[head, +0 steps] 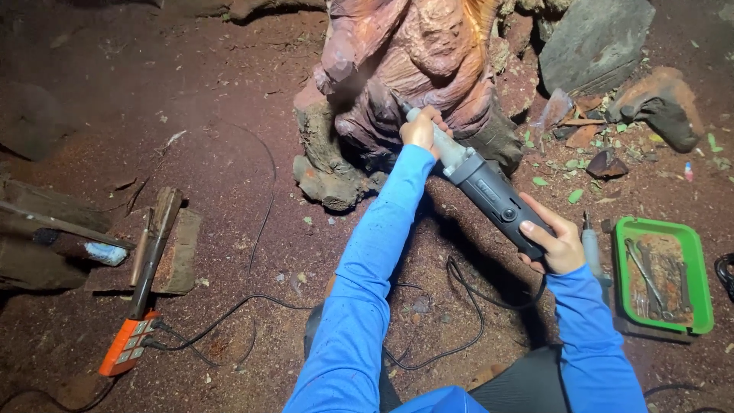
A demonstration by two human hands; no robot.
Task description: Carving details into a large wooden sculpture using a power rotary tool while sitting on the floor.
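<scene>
Against carving, two-handed grinder

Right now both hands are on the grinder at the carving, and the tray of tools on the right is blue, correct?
Not quite: the tray is green, not blue, as the head view shows. The rest holds: the left hand and right hand both grip the grinder at the carving.

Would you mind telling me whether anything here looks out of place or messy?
Black cords trail in loose loops across the sawdust-strewn ground, one curling close below the grinder held in the left hand and right hand. Wood scraps lie scattered beside the carving.
</scene>
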